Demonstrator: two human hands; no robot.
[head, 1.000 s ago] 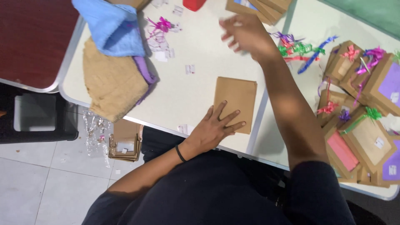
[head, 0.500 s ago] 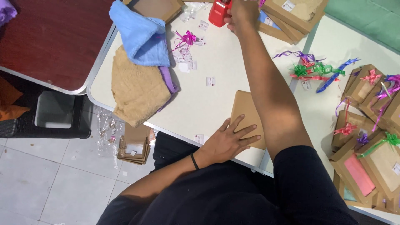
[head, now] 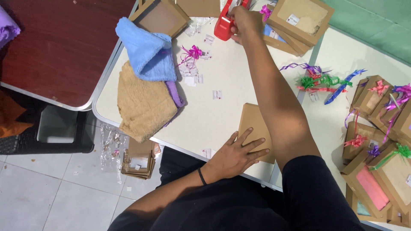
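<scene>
Left hand (head: 234, 157) spread flat, fingers apart, pressing on a flat brown cardboard box (head: 255, 128) at the near edge of the white desk (head: 222, 113). Right hand (head: 244, 21) stretched to the far side, fingers closed on a red tape dispenser (head: 224, 26). Left of that, blue towel (head: 147, 53) over a tan towel (head: 143, 105).

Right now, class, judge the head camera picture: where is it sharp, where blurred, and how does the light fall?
Head view: even, soft light with no glare; the left hand flat on the brown box is sharp; the right hand at the red tape dispenser is slightly blurred; faint shadows lie beside the towels; the table edges bow a little.
</scene>
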